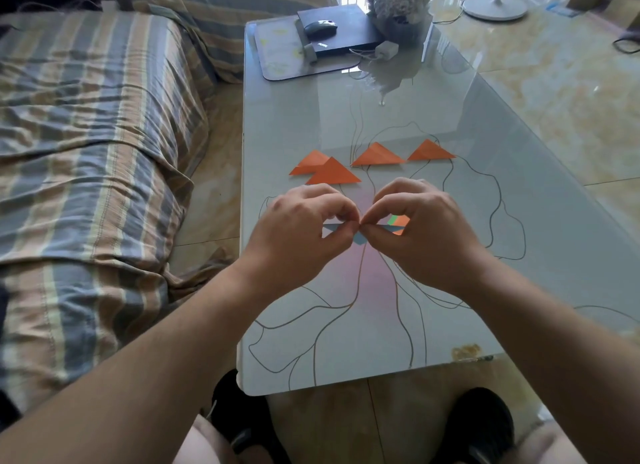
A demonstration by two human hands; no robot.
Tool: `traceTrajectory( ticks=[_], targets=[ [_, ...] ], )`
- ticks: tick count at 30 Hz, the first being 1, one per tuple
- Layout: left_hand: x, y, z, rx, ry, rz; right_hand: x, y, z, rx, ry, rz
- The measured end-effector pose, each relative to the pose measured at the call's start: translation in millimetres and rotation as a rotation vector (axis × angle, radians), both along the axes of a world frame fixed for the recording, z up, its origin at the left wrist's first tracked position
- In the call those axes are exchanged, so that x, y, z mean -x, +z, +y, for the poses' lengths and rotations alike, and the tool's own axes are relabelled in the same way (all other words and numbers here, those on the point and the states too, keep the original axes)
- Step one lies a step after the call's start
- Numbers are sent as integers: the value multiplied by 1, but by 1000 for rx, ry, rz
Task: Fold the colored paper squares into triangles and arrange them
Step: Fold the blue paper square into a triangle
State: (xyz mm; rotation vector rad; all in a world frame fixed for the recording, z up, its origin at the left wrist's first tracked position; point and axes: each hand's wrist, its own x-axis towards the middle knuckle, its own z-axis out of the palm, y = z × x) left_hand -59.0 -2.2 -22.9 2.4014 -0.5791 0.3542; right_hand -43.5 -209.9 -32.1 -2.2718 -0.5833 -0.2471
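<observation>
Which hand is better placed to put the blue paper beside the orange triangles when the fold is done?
Probably the right hand. Both hands pinch the blue paper, but the free table beside the orange triangles lies on the right, while the left hand sits below the crowded end.

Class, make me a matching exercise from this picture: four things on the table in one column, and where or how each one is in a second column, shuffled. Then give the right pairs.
Things
1. blue paper
2. four orange triangles
3. computer mouse
4. white charger

Places or states
A. on the black laptop
B. pinched by left hand and right hand
C. beside the laptop's edge, on the glass table
D. lying beyond the hands

Pairs: 1-B, 2-D, 3-A, 4-C
</observation>
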Motion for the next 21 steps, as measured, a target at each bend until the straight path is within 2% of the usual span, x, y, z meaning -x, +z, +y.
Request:
traceTrajectory(
  ticks=[7, 21],
  targets=[
    [-4, 2, 6, -50, -55, -40, 0, 2, 0, 0, 7, 1],
    [-10, 10, 25, -95, 12, -80, -2, 8, -4, -10, -40, 19]
  ],
)
